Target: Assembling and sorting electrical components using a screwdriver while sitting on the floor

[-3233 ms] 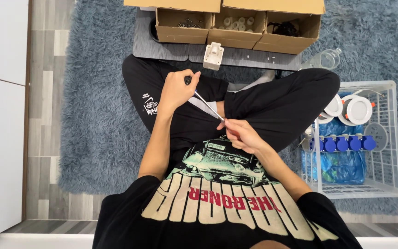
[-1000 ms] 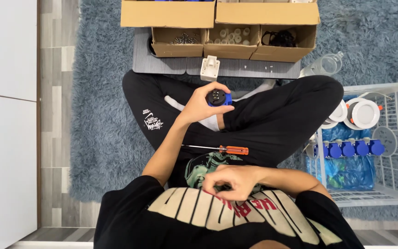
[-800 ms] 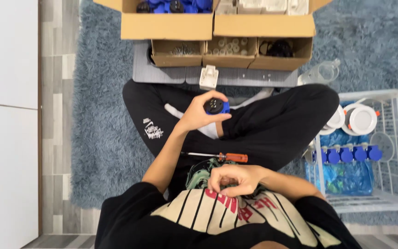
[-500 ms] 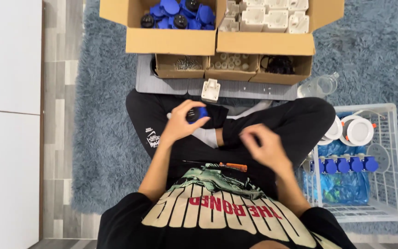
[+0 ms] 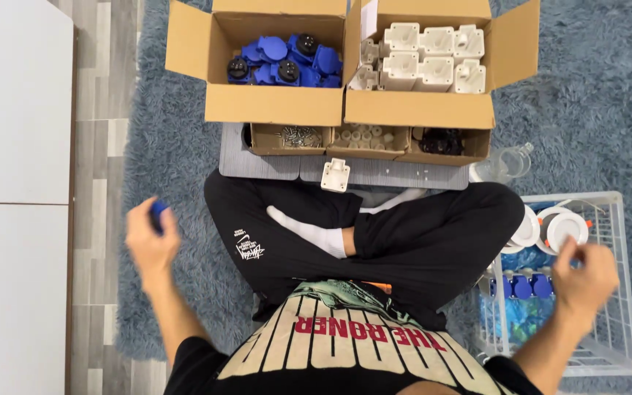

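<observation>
My left hand (image 5: 151, 241) is out over the left edge of the blue rug, shut on a small blue and black socket part (image 5: 159, 212). My right hand (image 5: 583, 274) hovers, blurred, over the white wire basket (image 5: 616, 344) on the right; its fingers are curled and I cannot tell if it holds anything. A screwdriver with an orange handle (image 5: 379, 286) lies on my lap, mostly hidden by my shirt. I sit cross-legged in black trousers.
Ahead stand a cardboard box of blue sockets (image 5: 287, 66), a box of white housings (image 5: 426, 58), and three small trays of screws (image 5: 298, 137) and parts on a grey board (image 5: 257, 162). One white housing (image 5: 336, 174) lies on it. White cabinet on the left.
My left hand swung from above my lap out to the left with the blue part. My right hand moved right, over the basket. The view tilted up to show the large boxes.
</observation>
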